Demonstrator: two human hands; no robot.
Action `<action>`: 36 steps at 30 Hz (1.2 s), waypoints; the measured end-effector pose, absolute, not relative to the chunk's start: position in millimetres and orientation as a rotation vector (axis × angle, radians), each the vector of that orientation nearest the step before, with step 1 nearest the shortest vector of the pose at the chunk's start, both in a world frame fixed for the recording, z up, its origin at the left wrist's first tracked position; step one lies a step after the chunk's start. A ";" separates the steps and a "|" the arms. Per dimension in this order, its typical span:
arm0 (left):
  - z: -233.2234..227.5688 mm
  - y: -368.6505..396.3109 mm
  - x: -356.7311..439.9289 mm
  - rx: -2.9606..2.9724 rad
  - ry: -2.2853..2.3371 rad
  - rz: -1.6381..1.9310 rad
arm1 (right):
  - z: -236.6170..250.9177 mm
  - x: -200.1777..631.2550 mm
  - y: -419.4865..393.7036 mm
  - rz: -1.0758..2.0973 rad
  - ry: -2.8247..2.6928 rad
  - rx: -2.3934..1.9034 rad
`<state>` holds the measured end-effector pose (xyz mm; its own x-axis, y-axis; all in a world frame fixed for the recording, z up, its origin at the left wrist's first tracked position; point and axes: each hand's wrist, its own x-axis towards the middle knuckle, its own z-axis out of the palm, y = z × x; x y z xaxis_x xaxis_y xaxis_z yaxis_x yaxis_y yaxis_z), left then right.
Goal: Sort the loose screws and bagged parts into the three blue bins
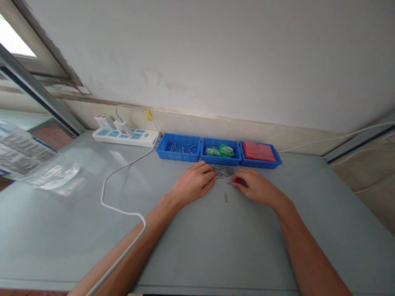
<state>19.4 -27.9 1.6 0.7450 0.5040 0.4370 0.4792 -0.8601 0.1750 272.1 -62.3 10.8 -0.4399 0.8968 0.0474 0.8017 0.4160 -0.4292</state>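
Behind my two hands (194, 183) (254, 186) I count three trays (163, 153), one power strip (125, 136), and one loose screw (226, 197) before them.

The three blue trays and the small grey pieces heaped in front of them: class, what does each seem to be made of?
The blue trays look like moulded plastic: uniform bright colour, thin walls, slightly glossy rims. The grey pieces between the left hand and right hand look like metal, probably steel screws or pins: thin, silvery, with dull glints, though too small to be sure.
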 end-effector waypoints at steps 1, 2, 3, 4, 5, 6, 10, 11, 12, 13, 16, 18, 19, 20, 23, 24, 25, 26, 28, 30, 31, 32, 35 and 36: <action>2.1 -27.8 19.1 2.886 0.823 0.754 | 10.6 272.7 -62.4 0.520 -2.396 -1.462; 2.5 -27.7 18.8 2.884 0.836 0.766 | 11.1 273.0 -62.7 0.544 -2.375 -1.449; 2.8 -27.6 18.4 2.882 0.848 0.782 | 12.0 272.9 -63.2 0.580 -2.340 -1.443; 3.0 -27.4 17.9 2.877 0.861 0.803 | 13.3 272.2 -63.7 0.629 -2.290 -1.439; 3.1 -27.1 17.4 2.871 0.874 0.822 | 14.6 270.9 -64.3 0.693 -2.226 -1.431; 3.2 -26.9 16.8 2.865 0.887 0.836 | 15.8 268.8 -64.7 0.770 -2.147 -1.415; 2.7 -26.2 15.8 2.844 0.921 0.848 | 15.4 256.0 -65.3 1.031 -1.756 -1.305; 2.5 -26.2 15.9 2.838 0.922 0.847 | 14.0 252.7 -65.1 1.049 -1.686 -1.291; 2.3 -26.1 16.1 2.829 0.922 0.849 | 12.4 249.8 -64.7 1.050 -1.641 -1.286; 2.0 -26.1 16.3 2.820 0.924 0.849 | 10.8 247.5 -64.2 1.040 -1.617 -1.287; 1.4 -25.9 16.5 2.801 0.944 0.837 | 6.6 244.5 -62.2 0.974 -1.611 -1.311; 1.3 -25.3 15.5 2.799 0.965 0.806 | 5.3 245.1 -61.3 0.904 -1.664 -1.334; 1.4 -24.7 14.7 2.798 0.982 0.789 | 5.1 245.7 -61.1 0.861 -1.711 -1.342; 1.5 -24.1 13.7 2.794 1.002 0.773 | 5.3 246.3 -61.2 0.816 -1.767 -1.348; 1.7 -22.3 11.0 2.778 1.051 0.729 | 6.1 247.0 -62.8 0.672 -1.956 -1.343; 1.7 -21.8 10.4 2.777 1.054 0.711 | 6.1 246.8 -63.5 0.620 -2.028 -1.339; 1.7 -21.6 10.2 2.780 1.049 0.695 | 5.7 246.4 -64.2 0.566 -2.100 -1.337; 1.7 -21.5 10.2 2.783 1.043 0.683 | 5.0 246.0 -64.7 0.515 -2.169 -1.337; 1.8 -21.9 10.8 2.789 1.034 0.682 | 2.7 245.5 -65.1 0.453 -2.278 -1.349; 1.7 -22.6 11.8 2.798 1.027 0.702 | 0.4 246.2 -64.6 0.444 -2.335 -1.370; 1.6 -23.0 12.1 2.804 1.020 0.710 | -0.5 246.9 -64.2 0.448 -2.352 -1.376; 1.5 -23.3 12.3 2.808 1.013 0.718 | -0.9 248.0 -63.6 0.455 -2.363 -1.376; 0.9 -23.7 11.9 2.814 0.992 0.747 | 0.2 251.4 -62.5 0.490 -2.350 -1.339; 0.8 -23.7 11.6 2.813 0.987 0.756 | 1.3 252.2 -62.5 0.504 -2.335 -1.327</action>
<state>11.6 -23.7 0.8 0.6734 0.6027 0.4281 0.5701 -0.7921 0.2183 252.2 -62.5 1.3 -0.4653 0.8690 0.1686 0.7222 0.4828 -0.4953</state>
